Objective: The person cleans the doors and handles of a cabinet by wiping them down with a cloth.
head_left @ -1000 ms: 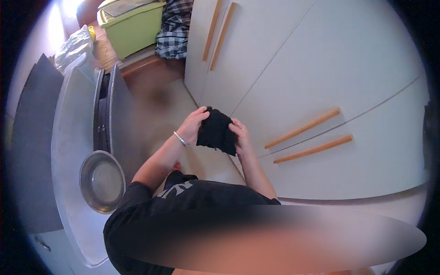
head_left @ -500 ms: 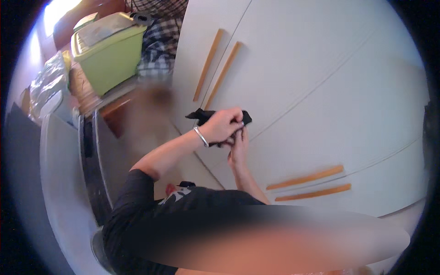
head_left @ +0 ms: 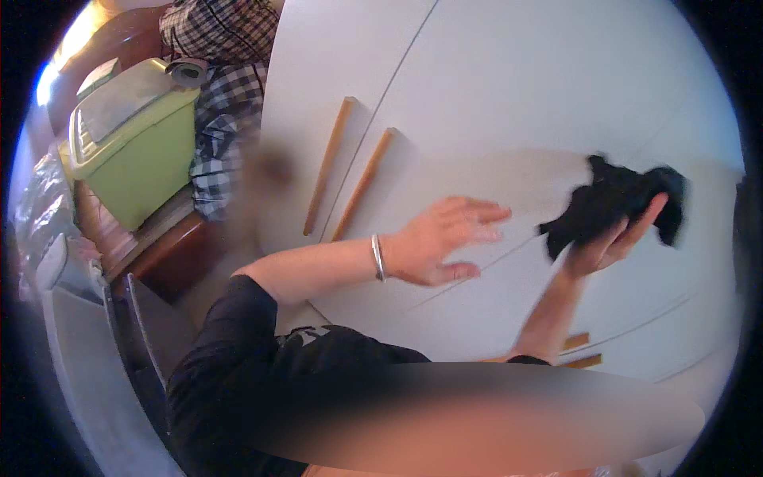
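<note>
A crumpled black cloth [head_left: 596, 203] is with my right hand [head_left: 608, 246] on the right, in front of the white wardrobe doors [head_left: 493, 95]. The cloth is bunched over the palm and fingers, with loose ends hanging out on both sides. One finger stretches up across it; the other fingers are partly covered. My left hand [head_left: 445, 242], a silver bangle at its wrist, hovers empty with fingers spread, somewhat blurred. It points toward the cloth but stays apart from it. Whether the cloth touches a door is unclear.
Long wooden handles [head_left: 330, 167] stick out from the doors left of centre, more [head_left: 579, 342] behind my right forearm. A lidded green bin [head_left: 143, 155] stands at left beside checkered fabric [head_left: 226, 103]. Grey panels [head_left: 95, 350] line the lower left.
My hands were together around the black cloth near the centre. Now they are apart: the right has carried the cloth rightward, the left has let go and opened. The view has shifted too.
</note>
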Demonstrator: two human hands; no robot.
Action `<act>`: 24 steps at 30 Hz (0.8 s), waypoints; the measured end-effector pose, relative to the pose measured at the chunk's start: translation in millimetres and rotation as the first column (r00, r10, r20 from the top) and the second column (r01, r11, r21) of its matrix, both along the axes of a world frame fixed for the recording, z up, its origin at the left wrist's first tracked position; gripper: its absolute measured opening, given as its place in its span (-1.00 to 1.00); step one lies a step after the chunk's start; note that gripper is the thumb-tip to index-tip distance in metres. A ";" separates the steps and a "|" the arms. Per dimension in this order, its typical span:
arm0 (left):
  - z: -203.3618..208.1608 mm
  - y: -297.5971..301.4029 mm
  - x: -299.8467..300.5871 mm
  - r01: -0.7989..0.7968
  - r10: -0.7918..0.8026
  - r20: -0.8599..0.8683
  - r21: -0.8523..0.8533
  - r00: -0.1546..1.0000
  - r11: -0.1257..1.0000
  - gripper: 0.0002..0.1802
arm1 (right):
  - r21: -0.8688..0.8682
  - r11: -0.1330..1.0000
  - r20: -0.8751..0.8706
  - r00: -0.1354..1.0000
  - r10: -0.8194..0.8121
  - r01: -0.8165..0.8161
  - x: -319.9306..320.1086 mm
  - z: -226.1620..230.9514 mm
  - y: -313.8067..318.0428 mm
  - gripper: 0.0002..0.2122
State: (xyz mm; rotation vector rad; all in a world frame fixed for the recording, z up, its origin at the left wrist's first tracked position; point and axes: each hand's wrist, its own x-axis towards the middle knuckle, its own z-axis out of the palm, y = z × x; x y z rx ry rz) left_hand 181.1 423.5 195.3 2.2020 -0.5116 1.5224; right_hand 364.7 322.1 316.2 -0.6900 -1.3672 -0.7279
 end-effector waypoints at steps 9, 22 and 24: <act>-37.9 169.7 -51.0 -0.722 0.709 -0.143 -0.072 0.690 0.688 -0.30 | 0.130 0.201 0.028 0.199 -0.980 0.971 86.5 99.8 30.1 -0.24; -69.2 229.5 -56.8 -0.419 0.421 -0.173 0.048 0.891 0.907 -0.13 | -0.125 0.567 0.755 0.449 -0.478 0.814 -99.3 -66.5 218.7 -0.39; -70.4 233.4 -58.2 -0.425 0.424 -0.205 0.044 0.882 0.904 -0.16 | -0.599 0.206 0.591 0.602 -0.537 0.773 -115.2 -14.7 206.2 -0.36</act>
